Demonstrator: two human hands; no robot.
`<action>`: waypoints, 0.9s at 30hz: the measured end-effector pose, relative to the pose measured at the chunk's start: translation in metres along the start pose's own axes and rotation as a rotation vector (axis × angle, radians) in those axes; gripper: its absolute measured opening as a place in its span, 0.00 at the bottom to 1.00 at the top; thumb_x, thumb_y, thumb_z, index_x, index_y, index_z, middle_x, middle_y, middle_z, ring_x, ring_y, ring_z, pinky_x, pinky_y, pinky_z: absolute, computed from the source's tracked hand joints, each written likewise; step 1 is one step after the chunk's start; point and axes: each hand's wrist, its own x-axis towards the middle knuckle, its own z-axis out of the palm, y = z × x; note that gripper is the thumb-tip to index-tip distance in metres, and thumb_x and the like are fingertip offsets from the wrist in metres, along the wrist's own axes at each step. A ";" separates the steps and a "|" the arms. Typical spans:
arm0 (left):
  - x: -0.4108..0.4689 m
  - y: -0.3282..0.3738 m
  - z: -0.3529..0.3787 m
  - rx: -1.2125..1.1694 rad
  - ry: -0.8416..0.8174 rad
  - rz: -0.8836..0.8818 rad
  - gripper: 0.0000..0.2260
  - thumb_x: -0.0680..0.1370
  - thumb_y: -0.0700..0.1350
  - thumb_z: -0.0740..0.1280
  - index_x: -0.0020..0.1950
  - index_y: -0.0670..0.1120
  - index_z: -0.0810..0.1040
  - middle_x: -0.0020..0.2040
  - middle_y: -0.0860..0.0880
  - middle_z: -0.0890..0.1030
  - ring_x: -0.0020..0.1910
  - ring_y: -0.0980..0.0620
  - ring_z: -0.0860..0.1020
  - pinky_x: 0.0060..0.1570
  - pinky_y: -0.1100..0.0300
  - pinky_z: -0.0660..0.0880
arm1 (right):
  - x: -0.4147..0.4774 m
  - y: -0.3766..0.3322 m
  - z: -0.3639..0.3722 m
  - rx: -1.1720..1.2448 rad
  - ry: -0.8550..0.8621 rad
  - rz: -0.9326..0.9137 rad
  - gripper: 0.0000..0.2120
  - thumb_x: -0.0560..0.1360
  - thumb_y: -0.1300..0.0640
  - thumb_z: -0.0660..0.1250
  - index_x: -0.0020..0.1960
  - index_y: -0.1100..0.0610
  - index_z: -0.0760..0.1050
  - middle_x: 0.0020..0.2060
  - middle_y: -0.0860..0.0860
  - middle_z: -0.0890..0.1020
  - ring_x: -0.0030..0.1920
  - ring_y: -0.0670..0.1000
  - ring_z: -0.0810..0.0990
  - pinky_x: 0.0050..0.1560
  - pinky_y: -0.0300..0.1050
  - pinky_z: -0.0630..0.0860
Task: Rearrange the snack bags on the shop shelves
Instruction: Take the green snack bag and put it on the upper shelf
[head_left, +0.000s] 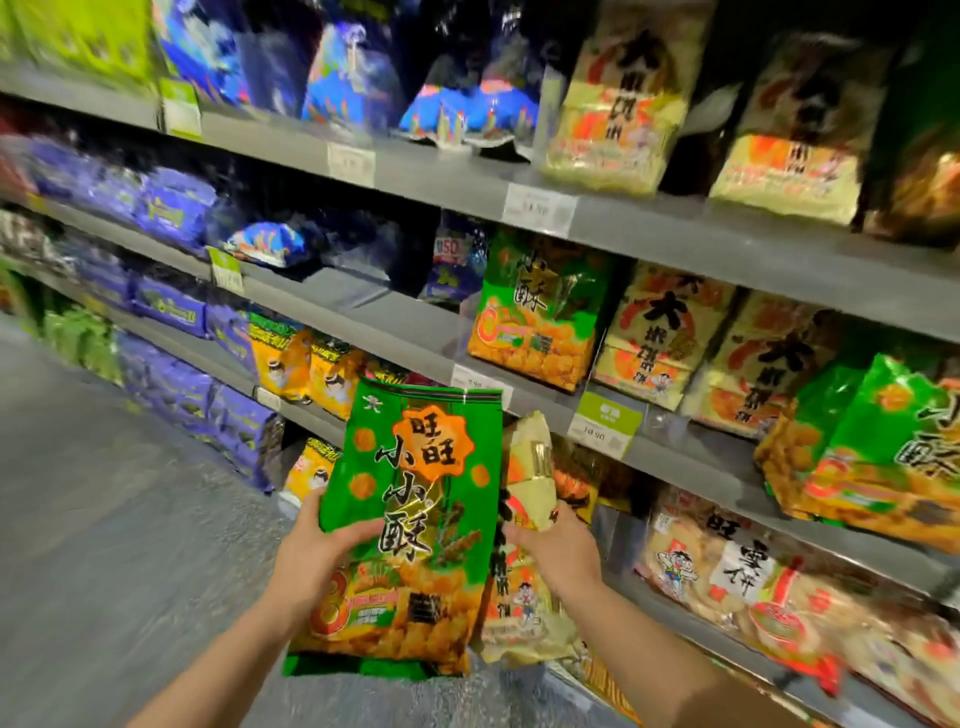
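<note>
Snack bags fill both hands in front of the grey shelves (675, 234). Nearest, the left hand (317, 551) grips a tall green bag (410, 519) by its left edge, thumb across the front, holding it upright and facing the camera. Just right of the green bag and partly behind it, the right hand (558, 545) closes around a pale yellow bag (524, 587), whose crumpled top rises above the fingers.

Beyond the green bag, at the level of its top edge, runs a shelf lip carrying a green price tag (602, 423) to the right. Above and right of the green bag, a matching green bag on the shelf (540, 312) stands upright, with yellow bags bearing large black characters (665, 338) beside it. Further right lie more green bags (872, 447), tilted forward. Below and right of the green bag, pale rice-cracker bags (727, 566) lean on a lower shelf. Left of it sit orange-yellow bags (306, 364) and, farther along, blurred purple ones (208, 405). Blue bags (457, 111) occupy the upper shelves.
</note>
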 end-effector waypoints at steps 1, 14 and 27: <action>-0.002 0.009 -0.004 -0.021 -0.001 -0.004 0.39 0.59 0.54 0.78 0.65 0.48 0.67 0.45 0.50 0.82 0.39 0.49 0.80 0.39 0.55 0.75 | -0.007 -0.011 -0.007 0.024 -0.001 -0.006 0.25 0.72 0.48 0.71 0.64 0.53 0.68 0.52 0.50 0.77 0.57 0.54 0.77 0.51 0.44 0.71; 0.008 0.129 0.007 -0.208 -0.126 0.187 0.33 0.51 0.58 0.76 0.53 0.57 0.70 0.49 0.47 0.82 0.44 0.44 0.82 0.48 0.43 0.78 | -0.006 -0.079 -0.138 0.543 0.234 -0.097 0.22 0.68 0.57 0.76 0.58 0.52 0.72 0.56 0.51 0.80 0.55 0.53 0.79 0.60 0.51 0.73; 0.057 0.144 0.045 -0.324 -0.230 0.253 0.40 0.50 0.57 0.75 0.60 0.51 0.68 0.52 0.44 0.80 0.46 0.43 0.81 0.44 0.48 0.78 | 0.061 -0.098 -0.175 0.842 0.373 -0.102 0.13 0.69 0.73 0.68 0.48 0.58 0.76 0.40 0.51 0.81 0.42 0.50 0.79 0.38 0.41 0.73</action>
